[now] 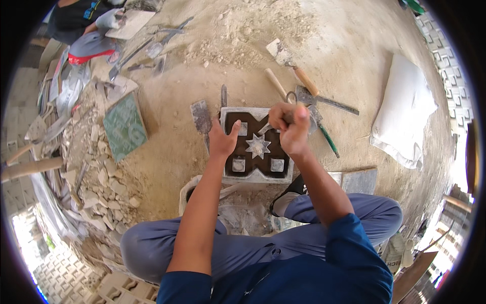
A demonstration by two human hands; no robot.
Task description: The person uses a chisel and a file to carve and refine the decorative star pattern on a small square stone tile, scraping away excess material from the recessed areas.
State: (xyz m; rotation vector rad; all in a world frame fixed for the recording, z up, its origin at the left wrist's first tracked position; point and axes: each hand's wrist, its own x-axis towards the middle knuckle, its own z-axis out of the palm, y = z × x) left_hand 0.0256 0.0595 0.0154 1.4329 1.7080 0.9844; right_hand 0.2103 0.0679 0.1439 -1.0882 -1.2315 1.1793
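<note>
In the head view, the right hand (290, 126) is closed around a small pointed tool (264, 129) above the star-patterned mould (238, 109), which lies on the dusty ground (172, 126) before the crossed legs, while the left hand (223, 140), thumb and fingers apart, rests at its left edge.

We rest our left hand (224, 140) on the edge of a block (251, 165) with a star (258, 147) in its middle; our right hand (291, 126) grips a small tool (264, 129) over it. Rubble (114, 186) lies to our left.
</note>
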